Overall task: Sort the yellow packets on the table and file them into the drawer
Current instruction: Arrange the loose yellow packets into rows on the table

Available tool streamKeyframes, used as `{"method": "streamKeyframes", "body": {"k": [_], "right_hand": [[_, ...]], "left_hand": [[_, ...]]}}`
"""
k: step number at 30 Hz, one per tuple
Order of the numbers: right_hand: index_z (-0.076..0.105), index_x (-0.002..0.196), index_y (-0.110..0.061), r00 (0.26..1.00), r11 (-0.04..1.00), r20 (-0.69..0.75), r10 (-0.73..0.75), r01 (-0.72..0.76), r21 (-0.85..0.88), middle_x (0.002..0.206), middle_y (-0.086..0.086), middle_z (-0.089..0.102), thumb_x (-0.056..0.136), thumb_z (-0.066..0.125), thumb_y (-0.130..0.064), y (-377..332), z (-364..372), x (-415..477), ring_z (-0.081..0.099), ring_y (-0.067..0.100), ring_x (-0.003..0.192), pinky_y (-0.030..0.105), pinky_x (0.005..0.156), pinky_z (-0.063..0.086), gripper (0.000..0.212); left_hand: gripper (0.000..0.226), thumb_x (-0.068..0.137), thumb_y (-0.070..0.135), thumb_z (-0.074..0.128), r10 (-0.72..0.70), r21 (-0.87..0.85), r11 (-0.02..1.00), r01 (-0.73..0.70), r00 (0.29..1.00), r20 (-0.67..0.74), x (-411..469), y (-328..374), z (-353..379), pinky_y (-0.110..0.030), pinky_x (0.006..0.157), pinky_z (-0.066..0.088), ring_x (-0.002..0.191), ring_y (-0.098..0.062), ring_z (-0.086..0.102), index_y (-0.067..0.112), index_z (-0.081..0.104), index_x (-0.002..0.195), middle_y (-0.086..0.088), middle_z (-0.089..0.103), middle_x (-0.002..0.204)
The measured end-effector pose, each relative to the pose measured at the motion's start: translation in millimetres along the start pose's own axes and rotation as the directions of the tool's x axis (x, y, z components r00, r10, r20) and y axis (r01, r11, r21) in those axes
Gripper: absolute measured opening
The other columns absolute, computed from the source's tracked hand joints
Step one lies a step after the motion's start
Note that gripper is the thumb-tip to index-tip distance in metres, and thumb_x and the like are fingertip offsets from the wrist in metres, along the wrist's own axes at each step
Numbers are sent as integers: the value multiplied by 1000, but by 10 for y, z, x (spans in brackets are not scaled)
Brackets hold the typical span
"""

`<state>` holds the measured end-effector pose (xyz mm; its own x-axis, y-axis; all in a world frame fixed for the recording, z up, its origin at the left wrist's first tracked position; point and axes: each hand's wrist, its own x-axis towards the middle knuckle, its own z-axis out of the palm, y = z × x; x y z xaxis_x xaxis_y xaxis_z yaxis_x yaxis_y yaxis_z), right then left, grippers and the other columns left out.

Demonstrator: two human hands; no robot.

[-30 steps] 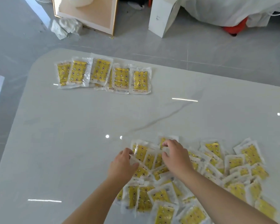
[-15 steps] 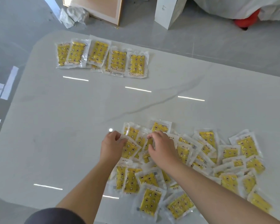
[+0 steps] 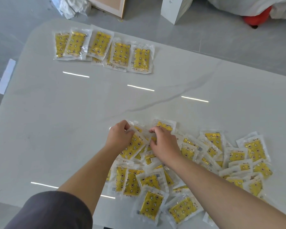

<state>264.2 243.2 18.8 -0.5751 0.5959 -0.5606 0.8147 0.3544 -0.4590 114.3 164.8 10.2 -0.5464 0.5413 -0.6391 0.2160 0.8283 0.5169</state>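
Observation:
A loose heap of yellow packets (image 3: 210,164) in clear wrappers covers the near right of the white table (image 3: 73,123). Both hands work at the heap's far left edge. My left hand (image 3: 119,137) grips the upper corner of one yellow packet (image 3: 134,148) that lies tilted on top. My right hand (image 3: 163,144) sits beside it with curled fingers pinching a packet edge at the top of the pile. A tidy row of several yellow packets (image 3: 104,50) lies at the far left of the table. No drawer is in view.
Beyond the table's far edge, on the grey floor, stand a framed board (image 3: 109,5), crumpled white wrapping (image 3: 71,7), a white box (image 3: 175,9) and a red object (image 3: 257,18) under white sheeting. A wide bare stretch of table separates the row from the heap.
The view has tilted down and nearer. Both hands stay at the heap's far left edge; my left hand now has a tilted packet pulled up onto the top of the pile.

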Motion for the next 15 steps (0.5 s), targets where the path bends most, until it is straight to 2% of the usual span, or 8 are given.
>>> {"method": "streamKeyframes", "body": {"k": [3, 7, 11, 15], "right_hand": [[52, 128, -23, 1000, 1000, 5, 17, -17, 4, 130, -7, 55, 93, 58, -23, -10, 5, 61, 50, 15, 123, 38, 106, 36, 35], [55, 125, -25, 998, 999, 56, 27, -25, -36, 127, -8, 56, 92, 59, -27, -21, -19, 152, 52, 14, 120, 40, 105, 37, 34], [57, 125, -23, 989, 997, 141, 44, -35, -67, 129, -8, 55, 94, 58, -21, -16, -86, 239, 52, 14, 120, 40, 107, 35, 31], [66, 108, -28, 983, 997, 180, 47, -35, -68, 110, -9, 58, 94, 59, -23, 23, -171, 291, 57, 13, 106, 42, 103, 39, 17]], "left_hand": [[15, 90, 16, 57, 25, -9, 1000, -25, 999, 29, -5, 4, -32, -17, 45, 33, 60, -14, 46, 12, 49, 78, -6, 59, 78], [26, 91, 16, 59, 42, -51, 998, -42, 999, 8, -1, -50, -113, -22, 50, 30, 58, -13, 35, 15, 39, 73, 2, 41, 67], [22, 92, 23, 60, -41, -162, 986, 31, 997, -62, 35, -188, -290, -28, 56, 39, 65, -18, 44, 13, 45, 80, -3, 49, 75], [22, 91, 23, 61, -102, -210, 975, 75, 987, -121, 61, -328, -474, -28, 54, 40, 65, -18, 47, 13, 45, 80, -4, 52, 76]]}}
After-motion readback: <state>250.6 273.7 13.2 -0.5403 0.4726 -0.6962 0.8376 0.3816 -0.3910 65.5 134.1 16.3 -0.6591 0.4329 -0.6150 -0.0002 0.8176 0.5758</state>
